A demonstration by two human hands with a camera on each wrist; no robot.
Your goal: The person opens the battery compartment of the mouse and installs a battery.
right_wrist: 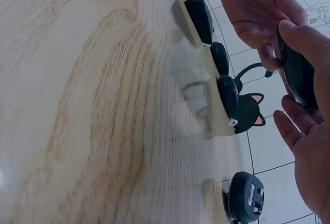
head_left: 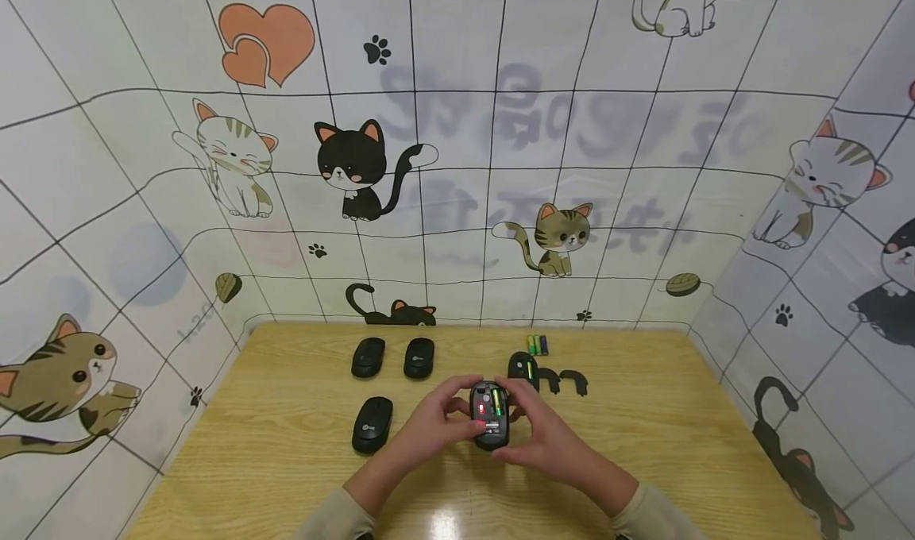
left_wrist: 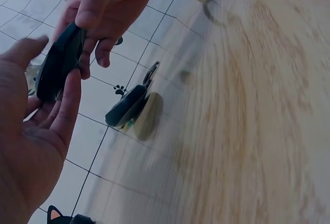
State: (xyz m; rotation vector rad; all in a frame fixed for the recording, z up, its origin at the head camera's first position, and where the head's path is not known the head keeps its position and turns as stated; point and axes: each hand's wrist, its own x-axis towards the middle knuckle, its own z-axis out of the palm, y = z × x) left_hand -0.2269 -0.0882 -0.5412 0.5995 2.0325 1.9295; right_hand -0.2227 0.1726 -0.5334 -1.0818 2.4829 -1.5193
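Note:
Both hands hold a black computer mouse (head_left: 490, 438) with its underside up, above the table. Its battery bay is uncovered, with a green battery (head_left: 497, 402) inside and a small red light glowing beside it. My left hand (head_left: 438, 422) grips the left side, thumb over the underside. On the opposite edge my right hand (head_left: 545, 437) pinches the mouse between thumb and fingers. From the side, the left wrist view shows the mouse (left_wrist: 61, 61) tilted between the hands. In the right wrist view, the right thumb lies along the mouse (right_wrist: 298, 74).
Behind the right hand lies another overturned mouse (head_left: 524, 363), also uncovered. Next to it are two curved black covers (head_left: 574, 381); small batteries (head_left: 537, 345) sit farther back. On the left, three mice (head_left: 372, 426) rest upright on the wooden table (head_left: 272, 445). A cat-print sheet (head_left: 457, 143) stands behind.

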